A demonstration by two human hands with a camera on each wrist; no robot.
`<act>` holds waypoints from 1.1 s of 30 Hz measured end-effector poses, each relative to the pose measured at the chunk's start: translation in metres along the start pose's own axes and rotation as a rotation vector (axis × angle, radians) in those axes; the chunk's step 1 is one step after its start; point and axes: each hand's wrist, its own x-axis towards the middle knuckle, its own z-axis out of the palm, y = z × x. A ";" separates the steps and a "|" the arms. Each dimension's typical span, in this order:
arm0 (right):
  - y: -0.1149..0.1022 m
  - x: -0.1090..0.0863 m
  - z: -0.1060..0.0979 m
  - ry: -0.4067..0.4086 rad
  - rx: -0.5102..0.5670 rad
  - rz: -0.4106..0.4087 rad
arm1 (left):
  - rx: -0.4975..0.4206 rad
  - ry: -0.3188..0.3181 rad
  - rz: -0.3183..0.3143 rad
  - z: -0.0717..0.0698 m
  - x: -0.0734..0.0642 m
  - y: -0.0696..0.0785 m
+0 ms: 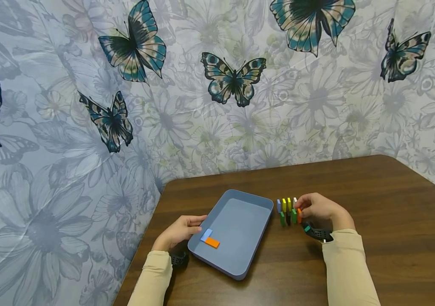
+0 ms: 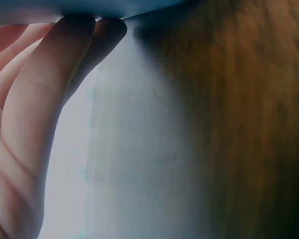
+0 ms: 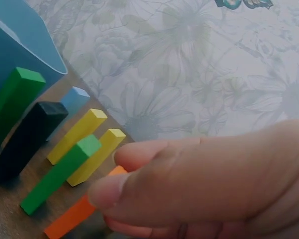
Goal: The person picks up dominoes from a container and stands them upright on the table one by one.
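My right hand pinches an upright orange block between thumb and fingers at the right end of two rows of small standing blocks. Beside it a white block stands by the fingertips. The front row also has a green block, a black block and another green block. Behind them are two yellow blocks and a blue block. With extended fingers, my left hand touches the left side of a blue-grey tray.
Inside the tray, a light blue block and an orange block lie flat against each other near the left wall. The brown wooden table meets a butterfly-patterned wall covering at the back.
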 end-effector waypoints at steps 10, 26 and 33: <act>-0.016 -0.009 -0.006 0.058 -0.062 0.021 | -0.009 0.004 -0.006 0.000 -0.001 0.002; -0.094 0.024 0.037 -0.011 -0.080 -0.158 | -0.012 -0.012 -0.004 -0.005 -0.003 -0.004; -0.123 0.050 0.079 -0.143 -0.042 -0.254 | -0.020 -0.012 -0.002 -0.003 -0.002 -0.003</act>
